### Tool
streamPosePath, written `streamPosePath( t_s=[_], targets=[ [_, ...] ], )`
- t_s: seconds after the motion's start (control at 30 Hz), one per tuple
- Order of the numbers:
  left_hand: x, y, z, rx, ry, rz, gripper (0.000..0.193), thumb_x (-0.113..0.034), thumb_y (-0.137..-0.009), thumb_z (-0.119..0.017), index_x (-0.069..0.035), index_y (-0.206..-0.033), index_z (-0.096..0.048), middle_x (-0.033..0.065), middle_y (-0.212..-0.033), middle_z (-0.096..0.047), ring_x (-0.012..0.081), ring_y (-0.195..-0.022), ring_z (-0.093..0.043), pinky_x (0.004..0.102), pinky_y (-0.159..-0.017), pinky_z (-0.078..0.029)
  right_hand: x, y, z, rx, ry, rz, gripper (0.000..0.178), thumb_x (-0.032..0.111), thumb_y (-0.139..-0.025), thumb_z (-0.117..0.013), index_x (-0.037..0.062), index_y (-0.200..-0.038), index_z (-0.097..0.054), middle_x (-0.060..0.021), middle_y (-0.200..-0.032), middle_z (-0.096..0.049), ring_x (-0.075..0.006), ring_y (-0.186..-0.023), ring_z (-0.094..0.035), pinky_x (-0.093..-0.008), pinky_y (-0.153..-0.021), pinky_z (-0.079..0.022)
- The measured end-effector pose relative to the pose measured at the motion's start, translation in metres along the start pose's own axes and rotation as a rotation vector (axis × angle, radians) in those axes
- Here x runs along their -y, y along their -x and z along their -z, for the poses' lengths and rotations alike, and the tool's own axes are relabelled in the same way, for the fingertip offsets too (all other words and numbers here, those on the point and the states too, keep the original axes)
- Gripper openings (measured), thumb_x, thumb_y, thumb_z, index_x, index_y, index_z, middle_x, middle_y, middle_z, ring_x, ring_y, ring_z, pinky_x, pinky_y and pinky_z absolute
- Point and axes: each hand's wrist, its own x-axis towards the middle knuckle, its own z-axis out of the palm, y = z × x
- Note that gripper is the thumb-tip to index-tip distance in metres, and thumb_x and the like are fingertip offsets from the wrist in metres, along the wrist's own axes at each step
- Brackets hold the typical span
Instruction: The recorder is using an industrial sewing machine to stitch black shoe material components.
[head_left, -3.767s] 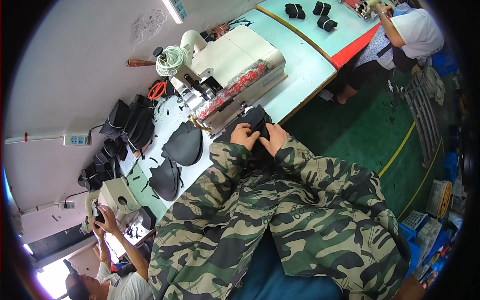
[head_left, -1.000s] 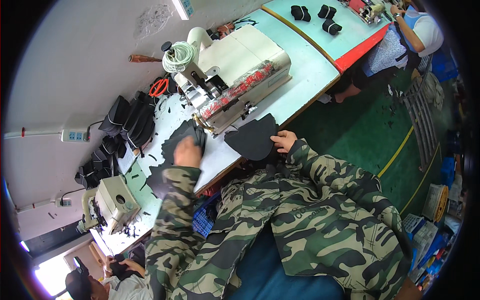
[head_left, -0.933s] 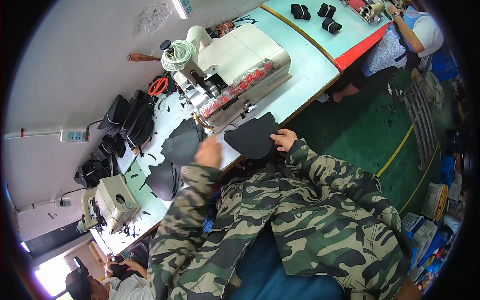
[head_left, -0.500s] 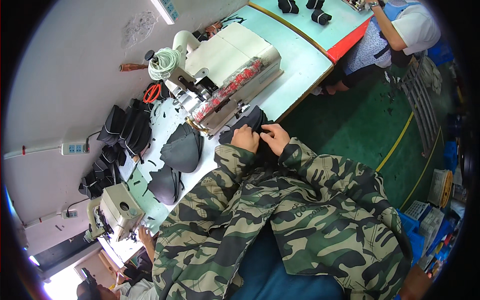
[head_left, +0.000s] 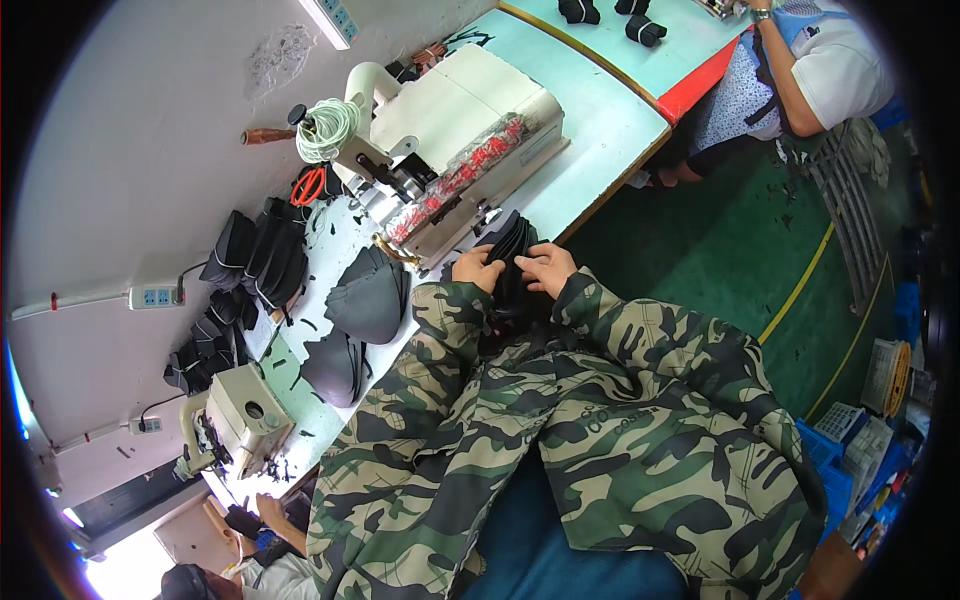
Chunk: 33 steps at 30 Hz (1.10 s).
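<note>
A stack of dark curved fabric pieces (head_left: 511,236) stands at the table's near edge, just in front of the sewing machine (head_left: 470,130). My left hand (head_left: 478,268) grips the stack's left side, fingers bent. From the right, my right hand (head_left: 546,269) closes on the same stack, its thumb and fingertips at the layers. The pieces' lower ends are partly hidden by my hands and camouflage sleeves. To the left on the white tabletop lie a bigger pile of dark grey curved pieces (head_left: 366,300) and a smaller pile (head_left: 334,366).
Bundled black pieces (head_left: 262,250) are heaped against the wall, with orange-handled scissors (head_left: 308,187) nearby. A second sewing machine (head_left: 245,415) stands lower left, beside a co-worker's hand (head_left: 272,510). Another person (head_left: 835,75) sits far right. Blue crates (head_left: 820,450) stand on the right.
The stack between my hands has turned more upright, its layers now fanned edge-on. My left hand has shifted slightly left. At lower left the co-worker's hand has moved down.
</note>
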Motion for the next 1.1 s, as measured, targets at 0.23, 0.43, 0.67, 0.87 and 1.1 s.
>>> streamPosePath(
  t_s=[0.23,0.43,0.67,0.87,1.1],
  targets=[
    [0.000,-0.005,0.001,0.027,-0.099,-0.084,0.029,-0.027,-0.066,-0.062,-0.002,-0.079,-0.069,0.0124,-0.103,-0.065,0.0298,-0.089,-0.062,0.0354,-0.079,-0.047,0.010,-0.014,0.003,0.191,0.095,-0.106,0.030,0.025,-0.083,-0.065,-0.0040,-0.087,-0.059,-0.0101,-0.079,-0.061,-0.0185,-0.069,-0.061,-0.0322,-0.060,-0.054],
    [0.006,-0.001,-0.001,-0.050,-0.142,-0.193,0.028,-0.026,-0.067,-0.061,-0.003,-0.080,-0.069,0.0122,-0.101,-0.065,0.0301,-0.088,-0.062,0.0372,-0.079,-0.047,-0.010,-0.036,0.001,0.145,0.221,-0.014,0.026,0.021,-0.080,-0.065,-0.0043,-0.081,-0.061,-0.0120,-0.073,-0.061,-0.0208,-0.063,-0.061,-0.0331,-0.054,-0.054],
    [-0.009,0.040,0.034,-0.349,0.016,0.021,0.033,-0.030,-0.064,-0.062,0.003,-0.072,-0.063,0.0243,-0.066,-0.056,0.0312,-0.059,-0.061,0.0414,-0.059,-0.046,-0.023,-0.053,0.010,0.093,0.505,0.297,0.031,0.017,-0.073,-0.061,-0.0053,-0.094,-0.061,-0.0175,-0.084,-0.065,-0.0275,-0.071,-0.063,-0.0359,-0.068,-0.050],
    [0.161,0.170,0.223,-0.917,-0.463,-0.131,0.012,-0.013,-0.077,-0.054,-0.009,-0.082,-0.065,0.0118,-0.080,-0.065,0.0296,-0.070,-0.061,0.0372,-0.062,-0.047,-0.021,-0.042,0.022,0.171,0.294,0.295,0.028,0.003,-0.074,-0.061,-0.0033,-0.101,-0.058,-0.0121,-0.089,-0.065,-0.0207,-0.082,-0.062,-0.0312,-0.075,-0.048],
    [0.312,0.244,0.195,-1.247,0.021,0.644,0.036,-0.023,-0.071,-0.062,0.012,-0.082,-0.061,0.0242,-0.076,-0.063,0.0344,-0.069,-0.059,0.0435,-0.066,-0.045,0.040,0.024,-0.032,0.335,0.315,0.445,0.025,0.004,-0.085,-0.054,-0.0032,-0.109,-0.054,-0.0076,-0.098,-0.062,-0.0128,-0.086,-0.057,-0.0274,-0.079,-0.047]
  ],
)
